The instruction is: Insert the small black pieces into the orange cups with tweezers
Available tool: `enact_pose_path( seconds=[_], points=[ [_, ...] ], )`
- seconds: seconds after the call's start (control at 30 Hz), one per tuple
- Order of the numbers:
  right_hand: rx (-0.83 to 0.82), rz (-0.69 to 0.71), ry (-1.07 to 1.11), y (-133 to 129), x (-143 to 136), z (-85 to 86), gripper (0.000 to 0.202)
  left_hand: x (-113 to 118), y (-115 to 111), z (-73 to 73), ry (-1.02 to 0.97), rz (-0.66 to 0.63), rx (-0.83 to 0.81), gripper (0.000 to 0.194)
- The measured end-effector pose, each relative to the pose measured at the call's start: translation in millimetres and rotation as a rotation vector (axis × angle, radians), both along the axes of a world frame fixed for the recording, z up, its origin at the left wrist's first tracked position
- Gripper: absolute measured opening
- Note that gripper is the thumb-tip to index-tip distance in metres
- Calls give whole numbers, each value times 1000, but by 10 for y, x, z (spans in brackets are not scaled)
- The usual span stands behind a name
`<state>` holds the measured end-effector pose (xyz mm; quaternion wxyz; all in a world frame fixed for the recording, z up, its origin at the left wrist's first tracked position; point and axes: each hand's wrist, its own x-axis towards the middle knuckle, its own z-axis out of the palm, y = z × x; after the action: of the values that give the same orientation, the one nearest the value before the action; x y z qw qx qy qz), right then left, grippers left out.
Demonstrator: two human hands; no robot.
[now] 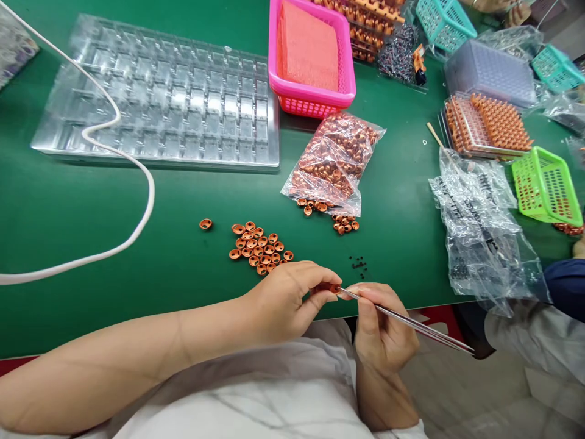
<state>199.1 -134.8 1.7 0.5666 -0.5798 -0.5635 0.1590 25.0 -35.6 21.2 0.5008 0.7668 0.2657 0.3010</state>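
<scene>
My left hand [292,299] pinches a small copper-coloured cup [335,288] between thumb and fingers. In my right hand [384,329] are metal tweezers [420,326], their tip touching that cup. Several matching copper cups [259,244] lie grouped on the green table just beyond my left hand, and a single cup [206,224] sits apart to their left. Tiny black pieces [359,266] are scattered beyond my right hand. Farther out, a clear bag [336,158] full of copper parts lies with loose ones [345,224] by its open end.
A clear compartment tray [169,97] and a white cable [148,195] are at the left. A pink basket [350,61] with reddish sheets stands at the back. Plastic bags [484,225], a green basket [543,183] and orange parts [500,122] lie right, near another person's dark sleeve [567,286].
</scene>
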Motion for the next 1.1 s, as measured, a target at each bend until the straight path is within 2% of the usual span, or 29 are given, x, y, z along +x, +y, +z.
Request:
enact_pose_path(
  seconds=[0.47, 1.1],
  points=[
    [12, 11, -38, -34, 1, -29, 29, 7, -1, 30, 5, 1, 8, 13],
    [48, 15, -151, -32, 21, -90, 32, 13, -49, -37, -23, 11, 70, 14]
  ],
)
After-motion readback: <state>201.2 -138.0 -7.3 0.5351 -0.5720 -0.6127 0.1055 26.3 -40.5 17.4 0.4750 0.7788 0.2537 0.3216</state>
